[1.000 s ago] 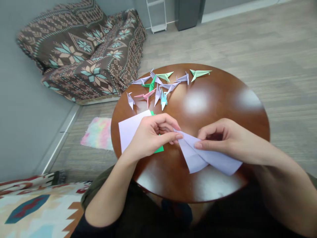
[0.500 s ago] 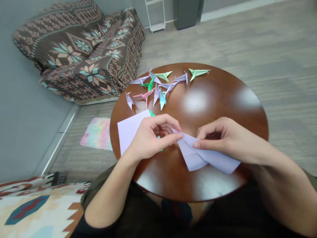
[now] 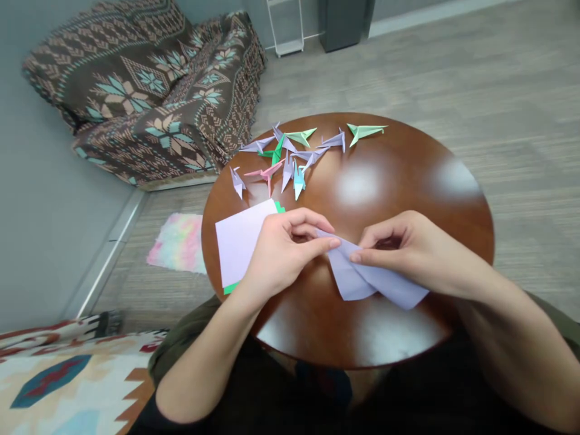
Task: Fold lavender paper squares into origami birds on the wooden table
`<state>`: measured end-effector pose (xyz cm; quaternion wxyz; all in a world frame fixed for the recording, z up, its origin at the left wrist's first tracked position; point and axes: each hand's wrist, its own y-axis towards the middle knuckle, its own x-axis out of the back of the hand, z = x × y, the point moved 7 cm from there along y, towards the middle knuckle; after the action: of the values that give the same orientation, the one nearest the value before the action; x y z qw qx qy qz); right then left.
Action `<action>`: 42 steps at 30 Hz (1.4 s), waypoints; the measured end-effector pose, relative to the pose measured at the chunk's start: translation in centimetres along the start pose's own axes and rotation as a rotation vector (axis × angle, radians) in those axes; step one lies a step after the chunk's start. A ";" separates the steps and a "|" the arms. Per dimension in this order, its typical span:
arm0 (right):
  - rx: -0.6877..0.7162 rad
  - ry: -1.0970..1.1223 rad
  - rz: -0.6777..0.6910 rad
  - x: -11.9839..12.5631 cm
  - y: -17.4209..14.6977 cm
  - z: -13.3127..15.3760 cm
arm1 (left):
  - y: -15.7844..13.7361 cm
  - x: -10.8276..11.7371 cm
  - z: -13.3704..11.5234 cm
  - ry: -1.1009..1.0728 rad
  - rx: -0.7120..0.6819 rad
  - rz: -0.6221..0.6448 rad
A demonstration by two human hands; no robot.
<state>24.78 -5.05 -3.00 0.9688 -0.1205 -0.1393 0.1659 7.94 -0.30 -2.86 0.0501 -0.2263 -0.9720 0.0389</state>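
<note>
A partly folded sheet of lavender origami paper point(image 3: 352, 279) is held over the near half of the round table, its two loose flaps pointing toward me. My left hand point(image 3: 294, 248) pinches its upper left corner between thumb and fingers. Closed on the upper edge a little farther right is my right hand point(image 3: 403, 251), thumb on top of the fold. Its fingertips under the paper are hidden. Beside and partly behind my left hand lies a stack of square paper point(image 3: 242, 238), lavender on top with green sheets showing at the edges.
Several folded paper cranes lie at the table's far left, among them a pink crane point(image 3: 268, 175) and a blue crane point(image 3: 298, 180). A light green crane point(image 3: 365, 132) lies farther right. The brown table point(image 3: 435, 211) is glossy. A covered sofa point(image 3: 167, 115) stands beyond it.
Both hands have shifted slightly, keeping their pinch on the lavender paper. The paper's lower flaps have moved a little up and to the left.
</note>
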 end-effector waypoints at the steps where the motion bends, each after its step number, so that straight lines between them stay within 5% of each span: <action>1: -0.002 -0.006 0.007 0.0 0.0 0.0 | 0.0 0.0 0.0 -0.003 0.004 0.003; 14: 0.050 0.003 -0.100 -0.4 -0.2 0.8 | 0.0 -2.5 1.2 -0.196 0.066 0.049; 35: 0.038 -0.063 -0.020 -1.0 -0.3 0.8 | -0.2 -0.8 0.2 -0.002 -0.009 -0.070; 42: 0.032 -0.074 -0.055 -0.6 -0.3 0.7 | -0.2 -1.6 1.5 -0.164 0.134 0.128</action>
<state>24.10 -5.43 -2.44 0.9689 -0.0951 -0.1756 0.1459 9.11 -1.31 -4.42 -0.0170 -0.2803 -0.9516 0.1250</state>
